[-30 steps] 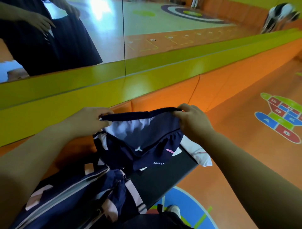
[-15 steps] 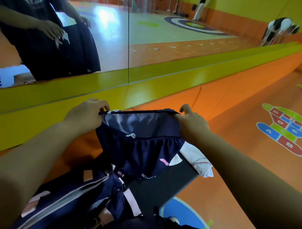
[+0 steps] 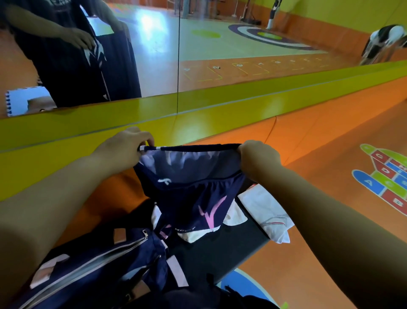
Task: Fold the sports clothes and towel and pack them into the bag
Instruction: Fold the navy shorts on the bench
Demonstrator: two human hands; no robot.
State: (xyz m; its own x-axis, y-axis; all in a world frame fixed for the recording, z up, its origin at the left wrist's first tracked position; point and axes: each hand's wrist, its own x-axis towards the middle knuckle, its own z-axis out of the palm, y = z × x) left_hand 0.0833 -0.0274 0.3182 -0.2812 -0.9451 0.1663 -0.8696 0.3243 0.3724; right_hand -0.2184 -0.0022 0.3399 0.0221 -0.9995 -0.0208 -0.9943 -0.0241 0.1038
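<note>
The waistband point(image 3: 189, 147) of the shorts point(image 3: 189, 191) has been drawn straighter and tauter between the left hand point(image 3: 123, 152) and right hand point(image 3: 257, 161). The cloth, bunched before, is now hung flatter at frame centre, and a pink mark point(image 3: 209, 215) is exposed.

2 forearms point(image 3: 55, 187), bare all the way down to the left hand point(image 3: 123, 150) and the right hand point(image 3: 257, 158), and over in the mirror point(image 3: 154, 55) the reflection shows a dark top point(image 3: 66, 15) with a pale print point(image 3: 59, 2), too blurred to read.

wall mirror point(image 3: 242, 44), hopscotch floor marking point(image 3: 387, 183), black bench point(image 3: 220, 253)
</note>
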